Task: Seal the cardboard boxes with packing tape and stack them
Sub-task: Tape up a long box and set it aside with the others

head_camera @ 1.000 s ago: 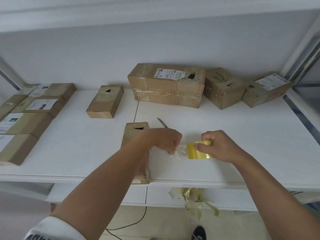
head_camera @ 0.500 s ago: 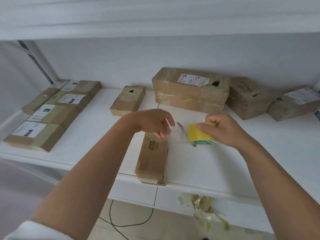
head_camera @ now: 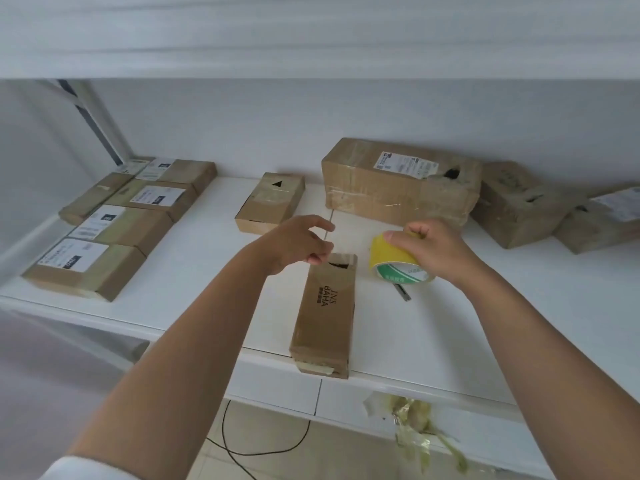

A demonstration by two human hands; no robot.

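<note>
Tape roll (head_camera: 398, 263) tipped lower; R hand (head_camera: 431, 251) grip wraps it.

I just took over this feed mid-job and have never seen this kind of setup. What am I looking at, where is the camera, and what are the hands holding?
There is no machine here: a person works with bare hands, and the single camera sits on their head, looking forward and down. The right hand grips a yellow tape roll. The left hand hovers over the far end of a narrow box, fingers loosely curled; whether it pinches a clear tape end is too faint to tell. The box lies on a white shelf, its near end at the front edge. More boxes sit at the left and along the back wall. Used tape scraps hang from the shelf front.
</note>
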